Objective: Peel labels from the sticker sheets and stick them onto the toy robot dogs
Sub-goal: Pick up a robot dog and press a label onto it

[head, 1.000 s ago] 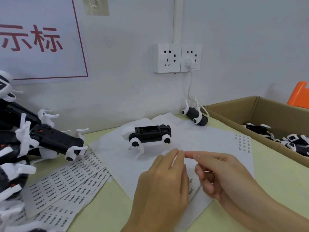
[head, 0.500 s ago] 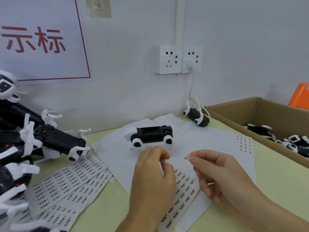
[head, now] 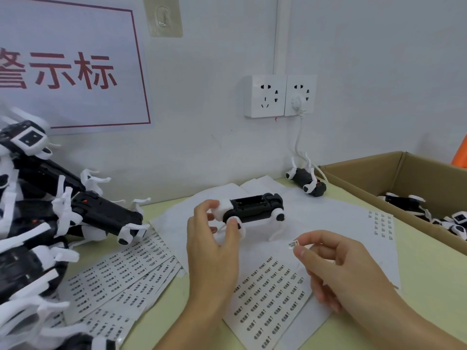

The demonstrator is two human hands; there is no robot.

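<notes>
A black and white toy robot dog (head: pixel 255 208) stands on white paper in the middle of the table, its open battery bay facing up. My left hand (head: pixel 212 238) grips its white head end, thumb by the front leg. My right hand (head: pixel 336 263) pinches a small peeled label (head: pixel 293 244) between thumb and forefinger, just right of and below the dog. Under my hands lies a sticker sheet (head: pixel 267 296) printed with rows of labels. More sticker sheets (head: pixel 118 279) fan out to the left.
A pile of black and white robot dogs (head: pixel 38 218) fills the left side. Another dog (head: pixel 307 183) lies by the wall near a white cable. A cardboard box (head: pixel 394 173) at the right holds more dogs. Two wall sockets (head: pixel 279 96) sit above.
My left hand left the sticker sheet, moved up and took hold of the dog's head end. My right hand came away from the sheet with a peeled label pinched in it.
</notes>
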